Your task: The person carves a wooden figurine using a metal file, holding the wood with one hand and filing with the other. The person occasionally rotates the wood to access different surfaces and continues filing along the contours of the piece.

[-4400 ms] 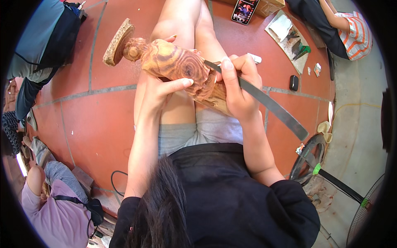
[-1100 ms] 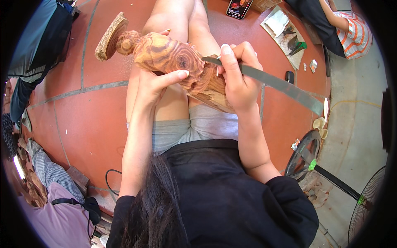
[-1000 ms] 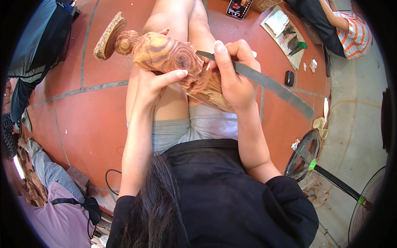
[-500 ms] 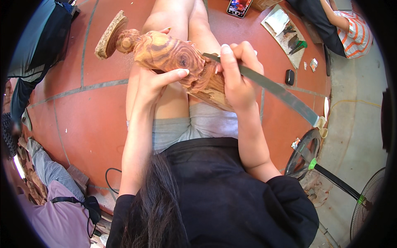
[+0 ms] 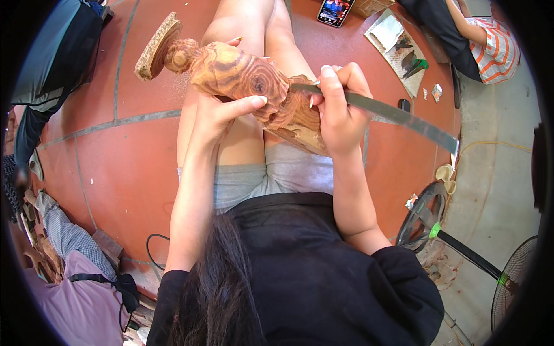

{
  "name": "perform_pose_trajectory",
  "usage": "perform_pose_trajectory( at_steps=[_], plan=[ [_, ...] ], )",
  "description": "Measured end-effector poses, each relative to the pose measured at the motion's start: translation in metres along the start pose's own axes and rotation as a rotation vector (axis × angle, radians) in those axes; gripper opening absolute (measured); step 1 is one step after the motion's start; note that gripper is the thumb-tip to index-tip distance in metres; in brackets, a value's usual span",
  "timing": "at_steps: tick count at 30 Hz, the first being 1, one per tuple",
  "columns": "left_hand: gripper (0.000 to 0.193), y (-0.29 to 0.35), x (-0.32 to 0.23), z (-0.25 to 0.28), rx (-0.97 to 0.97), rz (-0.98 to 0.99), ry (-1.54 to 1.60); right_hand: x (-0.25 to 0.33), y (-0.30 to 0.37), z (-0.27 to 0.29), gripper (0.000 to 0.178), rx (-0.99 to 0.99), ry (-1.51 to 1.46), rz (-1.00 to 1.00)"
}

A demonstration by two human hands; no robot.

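Observation:
Over my lap lies a carved wooden figure [image 5: 239,72], brown with dark swirling grain and a flat, rough-edged disc at its upper left end. My left hand [image 5: 222,112] is wrapped round its middle from below, thumb on the near side, and the other fingers are mostly hidden behind the wood. In my right hand [image 5: 345,109] is a long flat metal blade [image 5: 404,118], pinched near its inner end. That end rests at a carved groove right of the round swirl; the rest slants out to the right. My right hand is close against the figure's lower end.
On the red tiled floor are a phone [image 5: 334,10], a light board [image 5: 398,55] with paper and green-handled tools, and a small black case [image 5: 404,105]. A fan [image 5: 513,282] stands at the right. Other people sit at the upper right, upper left and lower left.
The blade's outer end has swung up and slightly right, and my right hand has shifted a little right. The figure and my left hand have barely moved.

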State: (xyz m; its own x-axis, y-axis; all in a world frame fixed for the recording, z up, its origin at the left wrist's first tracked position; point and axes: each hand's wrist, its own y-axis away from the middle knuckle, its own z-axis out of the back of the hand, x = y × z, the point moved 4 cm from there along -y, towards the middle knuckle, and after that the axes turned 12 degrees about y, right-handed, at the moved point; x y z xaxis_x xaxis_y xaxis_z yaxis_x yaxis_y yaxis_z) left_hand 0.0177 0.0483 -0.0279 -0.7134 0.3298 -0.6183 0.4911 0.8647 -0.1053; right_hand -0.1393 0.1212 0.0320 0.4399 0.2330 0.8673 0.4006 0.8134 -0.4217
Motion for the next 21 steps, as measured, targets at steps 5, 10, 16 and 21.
perform_pose_trajectory(
  at_steps=[5, 10, 16, 21],
  plan=[
    [0.093, 0.001, -0.001, 0.001, -0.018, 0.003, 0.01, 0.004, -0.006, -0.004, 0.026, 0.04, 0.127, 0.047],
    [0.093, 0.0, -0.001, -0.001, -0.002, 0.005, 0.006, 0.002, -0.003, 0.001, 0.026, -0.01, -0.058, -0.139],
    [0.093, 0.001, 0.0, 0.0, -0.016, 0.014, 0.013, -0.01, -0.005, 0.001, 0.028, 0.002, -0.098, -0.147],
    [0.093, 0.001, -0.001, -0.001, -0.022, 0.023, -0.006, 0.0, -0.008, 0.001, 0.029, 0.012, -0.061, -0.253]
  ],
)
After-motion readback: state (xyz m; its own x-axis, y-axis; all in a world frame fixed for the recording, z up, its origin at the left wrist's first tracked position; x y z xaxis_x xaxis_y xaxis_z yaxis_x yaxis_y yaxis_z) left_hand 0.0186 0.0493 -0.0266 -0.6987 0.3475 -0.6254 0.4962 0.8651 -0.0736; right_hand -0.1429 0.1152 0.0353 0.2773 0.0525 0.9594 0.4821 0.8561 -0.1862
